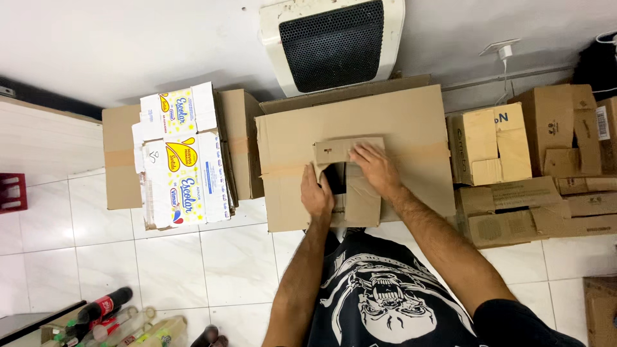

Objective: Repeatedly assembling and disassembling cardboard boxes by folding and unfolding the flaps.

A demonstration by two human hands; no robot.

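A small brown cardboard piece (353, 186), partly folded into a box shape, lies on top of a large flat cardboard box (411, 128). My left hand (316, 196) rests on the small piece's left edge, fingers curled over it beside a dark opening. My right hand (377, 168) presses flat on the upper part of the piece, fingers spread toward its top flap (334, 150). Both forearms reach up from the bottom of the view over my black printed shirt (379, 295).
A stack of flattened white and yellow cartons (183, 160) lies on brown cardboard at left. Several brown boxes (514, 148) are piled at right. A white wall unit with a black grille (331, 42) hangs ahead. Bottles (103, 308) lie at the bottom left, a red crate (11, 193) at far left.
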